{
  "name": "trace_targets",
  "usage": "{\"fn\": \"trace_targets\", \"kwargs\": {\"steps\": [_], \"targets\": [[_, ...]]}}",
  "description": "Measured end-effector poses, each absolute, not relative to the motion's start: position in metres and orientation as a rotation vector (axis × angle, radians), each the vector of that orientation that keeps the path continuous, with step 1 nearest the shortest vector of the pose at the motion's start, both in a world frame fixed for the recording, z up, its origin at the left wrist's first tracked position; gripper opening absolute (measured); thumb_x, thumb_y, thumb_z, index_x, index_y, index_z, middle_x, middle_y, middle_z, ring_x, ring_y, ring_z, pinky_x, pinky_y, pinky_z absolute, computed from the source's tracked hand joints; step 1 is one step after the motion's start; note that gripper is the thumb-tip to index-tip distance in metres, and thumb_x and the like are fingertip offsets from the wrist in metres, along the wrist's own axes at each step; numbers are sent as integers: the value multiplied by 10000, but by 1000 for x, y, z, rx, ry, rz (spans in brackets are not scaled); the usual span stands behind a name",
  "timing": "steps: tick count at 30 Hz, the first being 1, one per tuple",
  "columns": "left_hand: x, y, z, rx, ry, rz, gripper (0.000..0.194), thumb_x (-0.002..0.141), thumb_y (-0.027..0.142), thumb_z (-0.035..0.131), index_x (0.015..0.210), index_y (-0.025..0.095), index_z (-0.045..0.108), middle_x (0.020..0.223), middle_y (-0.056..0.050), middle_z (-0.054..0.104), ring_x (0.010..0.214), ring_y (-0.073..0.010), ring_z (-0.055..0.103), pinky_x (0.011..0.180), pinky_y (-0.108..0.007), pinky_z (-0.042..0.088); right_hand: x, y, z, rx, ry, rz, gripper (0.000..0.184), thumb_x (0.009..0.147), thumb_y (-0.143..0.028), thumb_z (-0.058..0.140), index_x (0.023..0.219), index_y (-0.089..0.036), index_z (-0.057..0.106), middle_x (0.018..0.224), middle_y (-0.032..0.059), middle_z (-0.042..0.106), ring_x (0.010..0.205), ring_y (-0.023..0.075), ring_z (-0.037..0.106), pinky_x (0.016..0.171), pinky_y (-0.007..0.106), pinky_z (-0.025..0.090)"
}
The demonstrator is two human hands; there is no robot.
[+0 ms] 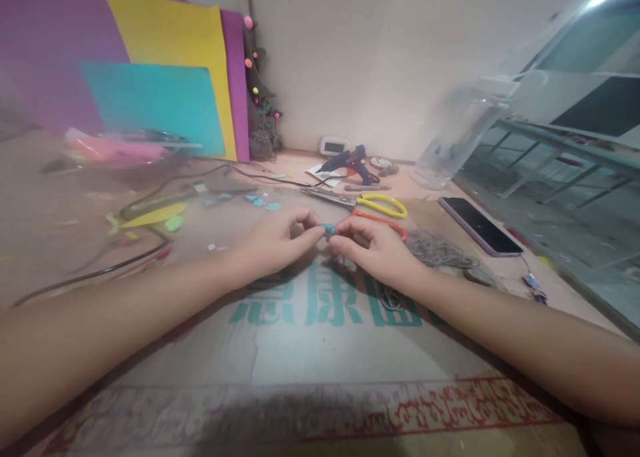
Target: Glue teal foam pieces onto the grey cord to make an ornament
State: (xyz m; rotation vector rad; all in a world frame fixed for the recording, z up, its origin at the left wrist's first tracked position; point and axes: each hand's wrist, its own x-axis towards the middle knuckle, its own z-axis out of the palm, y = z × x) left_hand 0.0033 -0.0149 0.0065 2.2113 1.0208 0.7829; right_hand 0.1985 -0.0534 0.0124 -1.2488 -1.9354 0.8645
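Note:
My left hand (277,240) and my right hand (373,244) meet fingertip to fingertip over a flattened cardboard sheet (300,350) with teal printed characters. Both pinch a small teal piece (327,230) between thumbs and forefingers, just above the cardboard. The other fingers of each hand are curled in. Both forearms reach in from the near corners of the view.
Behind the hands lie yellow-handled scissors (375,204), orange-handled scissors (385,222) and a blue glue gun (350,164). A phone (480,227) lies at the right beside a tangle of twine (440,249). Coloured sheets (160,77) lean at the back left; teal scraps (260,200) and cables (100,270) lie left.

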Motion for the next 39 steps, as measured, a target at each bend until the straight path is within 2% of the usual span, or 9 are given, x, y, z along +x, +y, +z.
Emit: {"fn": "trace_targets", "kwargs": {"steps": [2,6,10,21,27,32,36,39], "targets": [[3,-15,7,2221,1024,798,250,872,377,482,782,171,591,753,-7,634,752,-176,574,699,-280,413,197,-54,12,-1264,-1906,867,186,851,-352,610,838,-167,618,747,18,647,632,117,562,567,239,456],[3,-16,7,2217,1021,798,248,877,371,474,785,173,591,760,-10,642,765,-181,579,711,-285,416,198,-55,11,-1217,-1802,984,232,905,-403,527,854,-181,571,714,-4,630,566,93,538,525,225,461],[2,-15,5,2213,992,786,237,878,365,486,789,174,594,754,-3,643,747,-171,576,699,-275,417,197,-54,10,-1238,-1815,923,200,873,-370,581,850,-172,593,731,0,623,561,89,537,489,211,439],[3,-14,0,2229,917,756,224,880,363,507,795,180,606,750,1,653,713,-157,571,648,-253,411,195,-55,13,-1267,-1839,908,149,852,-315,584,806,-174,594,709,0,629,580,103,568,521,224,482],[3,-15,2,2220,924,749,243,873,380,505,793,177,612,741,1,650,716,-158,573,647,-252,417,196,-55,11,-1267,-1830,911,166,859,-335,583,806,-179,587,701,-11,619,563,97,549,496,214,450],[4,-14,5,2170,980,760,271,870,398,486,786,174,614,724,-3,635,709,-165,564,656,-266,419,199,-56,14,-1229,-1854,945,290,917,-430,496,798,-179,578,685,-12,604,552,88,516,520,220,431],[4,-13,7,2137,1005,800,276,876,398,476,778,174,605,748,-12,629,746,-172,563,701,-283,422,199,-54,13,-1296,-1924,858,197,840,-365,617,839,-168,619,737,9,645,610,110,548,562,237,441],[3,-12,6,2129,1004,824,274,879,397,477,776,175,599,755,-13,620,745,-168,553,711,-286,421,199,-53,12,-1317,-1968,806,168,853,-318,589,793,-166,626,751,25,670,662,133,596,618,258,472]]}}
